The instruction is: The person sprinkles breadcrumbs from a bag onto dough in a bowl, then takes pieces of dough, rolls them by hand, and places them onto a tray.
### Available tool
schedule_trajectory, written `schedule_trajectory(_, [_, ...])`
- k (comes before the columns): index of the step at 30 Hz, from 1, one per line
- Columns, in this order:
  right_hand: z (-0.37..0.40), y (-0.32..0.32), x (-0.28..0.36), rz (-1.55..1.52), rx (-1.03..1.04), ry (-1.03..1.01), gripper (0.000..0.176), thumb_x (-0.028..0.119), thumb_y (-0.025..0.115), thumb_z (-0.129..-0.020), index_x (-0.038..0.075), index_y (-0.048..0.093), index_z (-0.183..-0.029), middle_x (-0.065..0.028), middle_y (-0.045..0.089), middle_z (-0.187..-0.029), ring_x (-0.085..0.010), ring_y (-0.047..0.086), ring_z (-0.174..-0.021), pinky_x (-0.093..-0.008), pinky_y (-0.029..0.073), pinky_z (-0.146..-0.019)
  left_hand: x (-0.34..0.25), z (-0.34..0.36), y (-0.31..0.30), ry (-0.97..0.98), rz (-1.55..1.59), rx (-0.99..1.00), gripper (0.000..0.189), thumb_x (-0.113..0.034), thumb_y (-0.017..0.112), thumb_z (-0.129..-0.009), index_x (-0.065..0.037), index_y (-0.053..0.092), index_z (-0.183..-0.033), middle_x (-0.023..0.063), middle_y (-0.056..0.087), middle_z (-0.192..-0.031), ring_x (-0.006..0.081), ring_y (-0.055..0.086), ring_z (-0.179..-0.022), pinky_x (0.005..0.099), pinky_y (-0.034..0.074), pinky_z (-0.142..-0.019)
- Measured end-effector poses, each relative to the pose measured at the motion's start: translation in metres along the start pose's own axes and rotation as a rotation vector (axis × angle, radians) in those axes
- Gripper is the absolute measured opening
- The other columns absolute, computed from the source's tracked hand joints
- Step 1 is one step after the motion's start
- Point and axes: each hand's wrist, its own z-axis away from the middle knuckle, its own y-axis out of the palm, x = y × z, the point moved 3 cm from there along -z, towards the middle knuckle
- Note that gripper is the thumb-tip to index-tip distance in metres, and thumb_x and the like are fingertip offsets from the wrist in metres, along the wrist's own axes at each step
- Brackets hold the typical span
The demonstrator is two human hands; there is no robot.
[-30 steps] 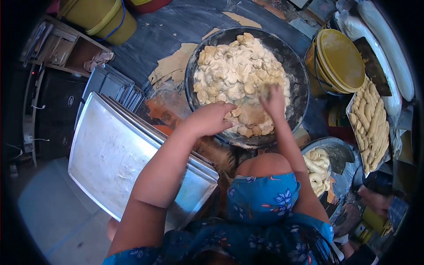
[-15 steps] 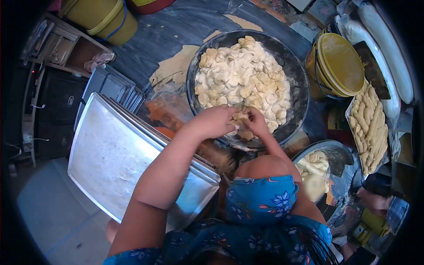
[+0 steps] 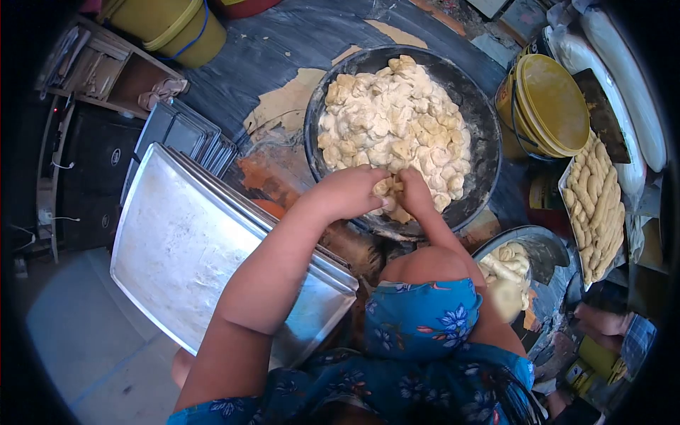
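Note:
A wide dark pan (image 3: 482,120) holds a heap of pale dough pieces (image 3: 393,120). My left hand (image 3: 347,193) and my right hand (image 3: 414,191) meet at the pan's near edge. Both pinch one small dough piece (image 3: 384,187) between their fingers. My knee in blue flowered cloth (image 3: 425,312) sits below the hands.
A stack of flat metal trays (image 3: 177,241) lies at the left, more trays (image 3: 180,131) behind it. Yellow buckets (image 3: 545,99) stand at the right, another (image 3: 173,28) at top left. A tray of shaped dough rolls (image 3: 593,198) and a bowl of twisted dough (image 3: 510,265) sit right. Another person's hand (image 3: 602,319) shows at lower right.
My right hand drew back from the middle of the dough heap to the pan's near edge. It now meets my left hand on a dough piece.

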Motion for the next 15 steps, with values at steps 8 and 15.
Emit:
schedule_trajectory(8, [-0.029,-0.086,-0.019,-0.103,-0.142,0.229,0.034,0.032,0.07,-0.083,0.006,0.059,-0.102,-0.0193,0.066,-0.085,-0.0351,0.064,-0.075,-0.043,0.051,-0.07,0.0,-0.001,0.001,0.007,-0.005,-0.001,0.056,-0.033,0.063,-0.085,-0.005,0.05,-0.132,0.0237,0.056,-0.124,0.038,0.055,-0.114,0.0415,0.044,-0.097])
schedule_trajectory(15, [-0.02,-0.112,-0.008,-1.603,-0.068,0.255,0.028,0.024,0.064,-0.09,0.009,0.059,-0.113,0.0008,0.053,-0.08,-0.0112,0.055,-0.072,-0.0248,0.046,-0.06,0.004,-0.003,0.003,0.015,-0.002,-0.013,0.055,-0.031,0.063,-0.086,-0.005,0.05,-0.132,0.024,0.057,-0.123,0.038,0.055,-0.113,0.0417,0.044,-0.097])
